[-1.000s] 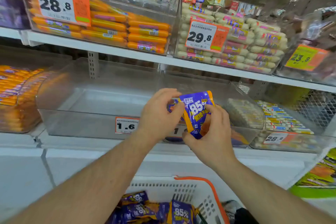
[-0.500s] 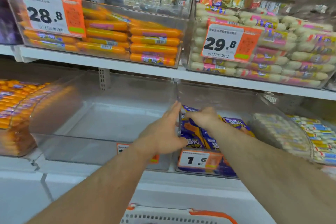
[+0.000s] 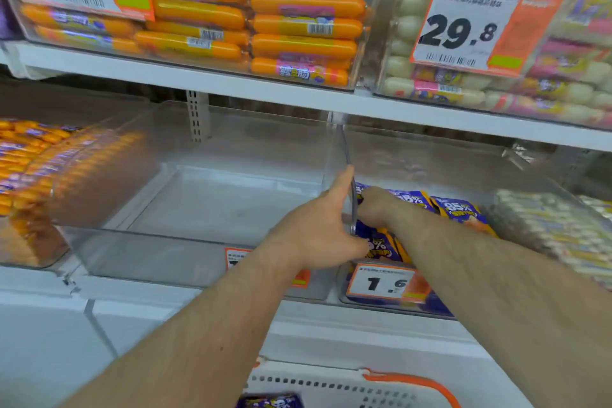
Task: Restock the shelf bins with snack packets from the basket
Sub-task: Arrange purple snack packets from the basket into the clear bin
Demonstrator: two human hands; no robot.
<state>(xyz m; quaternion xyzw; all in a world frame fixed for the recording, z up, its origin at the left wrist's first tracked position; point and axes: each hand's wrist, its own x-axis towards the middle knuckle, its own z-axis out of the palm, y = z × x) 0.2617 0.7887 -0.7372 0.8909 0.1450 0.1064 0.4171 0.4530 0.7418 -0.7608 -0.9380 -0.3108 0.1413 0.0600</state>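
Pressing glossy purple packets (image 3: 457, 212) into clear bin (image 3: 430, 162); right hand (image 3: 376, 205).

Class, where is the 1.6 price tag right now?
The 1.6 price tag is on the front of the clear bin holding purple packets, just below the right hand.

There is only one view — the camera worn on the person's head. It looks forward and a little downward at a store shelf, from very near. The upper shelf board (image 3: 298, 94) crosses the picture at a slant, lower on the right side. Both forearms enter from the bottom edge and reach away from the lens, so the left hand (image 3: 318, 228) and the right hand (image 3: 376, 205) sit near the middle of the frame. The clear bins (image 3: 205, 195) fill the centre. At the bottom edge only the rim of the basket (image 3: 347, 384) shows. The wide lens bends the borders — the picture is blurred there.
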